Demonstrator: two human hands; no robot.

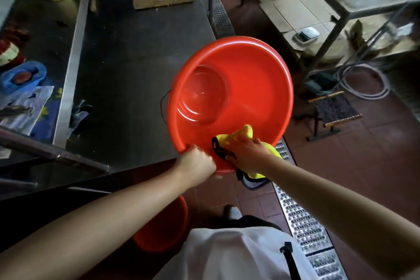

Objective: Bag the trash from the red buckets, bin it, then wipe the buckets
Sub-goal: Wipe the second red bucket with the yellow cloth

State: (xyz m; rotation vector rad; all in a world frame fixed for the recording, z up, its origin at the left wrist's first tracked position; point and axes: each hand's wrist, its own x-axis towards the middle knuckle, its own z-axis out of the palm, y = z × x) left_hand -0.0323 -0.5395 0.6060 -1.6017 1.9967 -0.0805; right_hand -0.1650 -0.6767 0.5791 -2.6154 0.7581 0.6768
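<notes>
Wiping is the step, we judge: our left hand (pixel 197 166) grips the near rim of the round red plastic bucket (pixel 250 79) over the counter's edge, our right hand (pixel 246 151) pressing a yellow cloth (pixel 245 133) inside. Next, sweep toward the far wall.

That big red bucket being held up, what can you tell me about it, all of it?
The red bucket looks like glossy plastic, round, with a wide rolled rim and a smaller flat bottom. It is tipped so its mouth faces the camera, and the inside shows no trash. A thin wire handle hangs at its left side. The left hand grips the near rim, while the right hand presses a yellow cloth with black edging against the inner wall near the rim. It is held above the edge of a dark steel table.
</notes>
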